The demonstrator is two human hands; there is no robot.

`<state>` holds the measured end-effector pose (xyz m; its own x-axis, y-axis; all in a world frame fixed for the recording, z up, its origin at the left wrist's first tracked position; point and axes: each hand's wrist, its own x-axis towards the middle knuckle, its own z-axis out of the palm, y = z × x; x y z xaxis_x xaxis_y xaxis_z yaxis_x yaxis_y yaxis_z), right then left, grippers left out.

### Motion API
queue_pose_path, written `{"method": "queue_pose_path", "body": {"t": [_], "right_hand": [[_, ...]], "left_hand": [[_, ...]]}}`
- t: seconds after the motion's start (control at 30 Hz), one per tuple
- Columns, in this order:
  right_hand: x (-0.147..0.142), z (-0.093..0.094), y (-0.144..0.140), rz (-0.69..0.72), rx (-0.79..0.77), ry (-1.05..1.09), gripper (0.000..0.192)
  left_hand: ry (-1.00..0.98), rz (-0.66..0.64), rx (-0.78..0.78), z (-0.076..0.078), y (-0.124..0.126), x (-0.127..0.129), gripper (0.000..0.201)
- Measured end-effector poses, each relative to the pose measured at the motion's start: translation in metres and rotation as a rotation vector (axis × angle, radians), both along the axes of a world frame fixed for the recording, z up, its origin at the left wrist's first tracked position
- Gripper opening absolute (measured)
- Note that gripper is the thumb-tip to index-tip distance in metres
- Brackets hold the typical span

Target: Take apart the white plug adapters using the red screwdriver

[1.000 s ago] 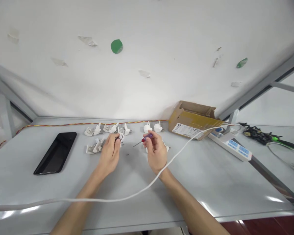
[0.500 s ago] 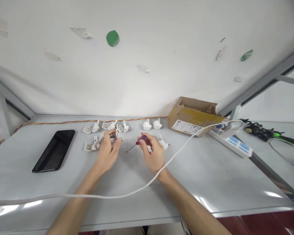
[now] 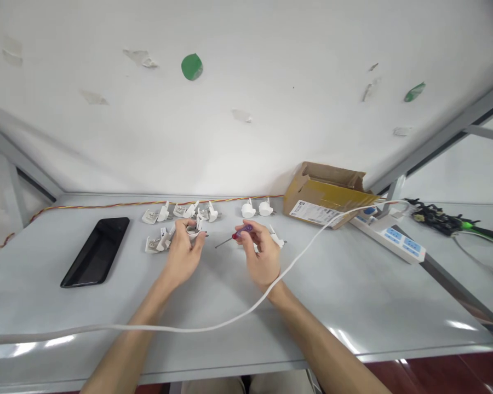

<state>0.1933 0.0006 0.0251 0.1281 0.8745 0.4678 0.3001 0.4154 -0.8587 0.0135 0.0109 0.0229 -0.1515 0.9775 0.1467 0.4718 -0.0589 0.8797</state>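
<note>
- Head view: the left hand is closing its fingers around a small white plug part, pinching it between thumb and fingertips just above the table.
- The right hand is gripping a small screwdriver by its red and purple handle, fingers curled shut on it; the thin metal shaft is pointing left and slightly down toward the plug part, its tip stopping short of that part.
- The two hands are sitting near each other at the middle of the table, with a gap between them.
- More white plug pieces are lying in a loose row behind the left hand, and another pair is resting just to its left.
- Two round white caps are standing behind the right hand, and one more white piece is lying just beside that hand on its right.
- A black phone is lying flat well to the left.
- A white cable is running across the table, passing under the right wrist and rising toward a white power strip at the right.
- A cardboard box is sitting against the wall, next to the power strip.
- A twisted red and yellow wire is running along the back edge of the table.
</note>
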Motion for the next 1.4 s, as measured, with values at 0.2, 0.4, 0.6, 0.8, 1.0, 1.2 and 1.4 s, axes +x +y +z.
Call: {"method": "queue_pose_path", "body": {"t": [0.2,0.4,0.6,0.8,1.0,1.2,1.4], "right_hand": [[0.005,0.014,-0.003,-0.047,0.063,0.235,0.021],[0.006,0.022,-0.007,-0.03,0.108,0.415,0.02],[0.003,0.021,-0.01,0.07,0.099,0.495,0.019],[0.002,0.019,-0.012,0.095,0.091,0.446,0.02],[0.002,0.018,-0.014,0.09,0.116,0.318,0.02],[0.005,0.014,-0.018,0.102,0.296,0.041,0.027],[0.007,0.013,-0.02,0.088,0.47,-0.186,0.039]], "left_hand": [[-0.871,-0.329,-0.361,0.016,-0.004,-0.001,0.017],[-1.163,-0.478,-0.507,0.023,-0.009,0.001,0.006],[-1.147,-0.531,-0.559,0.017,-0.007,0.003,0.008],[-1.117,-0.586,-0.57,0.014,-0.007,0.005,0.007],[-1.08,-0.588,-0.582,0.012,-0.008,0.006,0.008],[-0.997,-0.489,-0.572,0.013,-0.007,0.005,0.012],[-0.909,-0.429,-0.539,0.019,-0.007,0.005,0.01]]}}
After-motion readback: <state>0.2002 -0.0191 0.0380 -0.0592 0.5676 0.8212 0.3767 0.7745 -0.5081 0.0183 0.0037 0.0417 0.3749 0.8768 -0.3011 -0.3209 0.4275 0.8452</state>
